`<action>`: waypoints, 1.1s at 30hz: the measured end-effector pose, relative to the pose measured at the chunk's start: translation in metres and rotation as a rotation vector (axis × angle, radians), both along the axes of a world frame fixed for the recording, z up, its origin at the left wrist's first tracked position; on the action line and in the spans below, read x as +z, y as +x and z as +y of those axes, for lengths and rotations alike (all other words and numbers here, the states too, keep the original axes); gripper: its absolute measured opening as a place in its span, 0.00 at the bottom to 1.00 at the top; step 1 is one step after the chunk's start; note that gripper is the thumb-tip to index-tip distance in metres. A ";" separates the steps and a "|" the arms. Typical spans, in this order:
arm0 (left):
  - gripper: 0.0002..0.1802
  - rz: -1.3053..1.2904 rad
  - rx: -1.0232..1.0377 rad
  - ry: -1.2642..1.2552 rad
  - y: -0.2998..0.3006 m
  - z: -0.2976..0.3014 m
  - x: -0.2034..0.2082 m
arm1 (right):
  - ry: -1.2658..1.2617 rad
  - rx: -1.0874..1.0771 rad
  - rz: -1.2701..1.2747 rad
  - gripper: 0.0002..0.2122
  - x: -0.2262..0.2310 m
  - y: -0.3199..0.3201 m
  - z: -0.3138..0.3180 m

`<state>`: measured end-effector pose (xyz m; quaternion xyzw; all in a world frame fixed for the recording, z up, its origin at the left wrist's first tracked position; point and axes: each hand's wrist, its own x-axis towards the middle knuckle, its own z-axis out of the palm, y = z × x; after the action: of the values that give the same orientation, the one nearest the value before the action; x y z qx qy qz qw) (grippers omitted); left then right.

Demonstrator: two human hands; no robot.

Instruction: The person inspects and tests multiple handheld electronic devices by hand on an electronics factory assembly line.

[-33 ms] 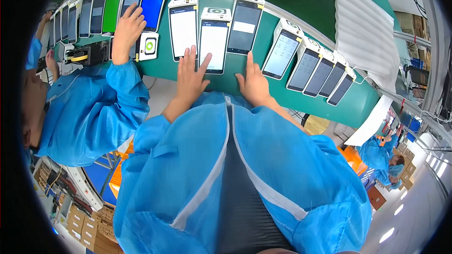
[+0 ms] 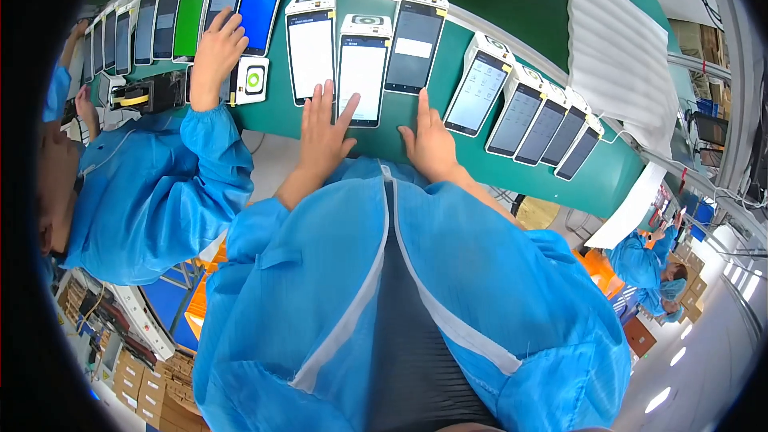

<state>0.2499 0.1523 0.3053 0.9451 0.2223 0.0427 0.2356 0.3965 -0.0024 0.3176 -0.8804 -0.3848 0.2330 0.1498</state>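
My left hand (image 2: 322, 140) lies open with its fingers stretched out. Its longer fingertips rest at the lower end of a white handheld terminal (image 2: 312, 48) with a bright white screen. One finger overlaps the lit screen of the terminal beside it (image 2: 362, 72). My right hand (image 2: 432, 144) is open too, holding nothing, its thumb spread and index finger pointing up. That fingertip is at the bottom edge of a third terminal (image 2: 414, 48), whose grey screen shows a white box; whether it touches is hard to tell.
Right of my hands stand a terminal with an icon screen (image 2: 478, 90) and several darker ones (image 2: 516, 120). A co-worker's hand (image 2: 220, 48) reaches over a row of terminals at left, near a blue-screened one (image 2: 262, 12). White corrugated foam (image 2: 616, 56) covers the green table's (image 2: 552, 192) right end.
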 end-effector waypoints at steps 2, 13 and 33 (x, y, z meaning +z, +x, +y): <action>0.49 -0.042 -0.010 0.001 -0.002 -0.001 -0.002 | -0.006 0.010 -0.017 0.36 0.002 0.000 0.001; 0.45 0.017 -0.029 0.004 -0.002 -0.011 -0.004 | 0.015 0.063 -0.102 0.35 -0.005 0.005 0.000; 0.48 0.051 0.032 -0.019 -0.003 -0.010 -0.006 | -0.016 0.068 -0.069 0.39 -0.002 0.006 0.001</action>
<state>0.2472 0.1426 0.2995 0.9400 0.2435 0.0203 0.2381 0.4022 -0.0017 0.3153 -0.8755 -0.4176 0.2108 0.1212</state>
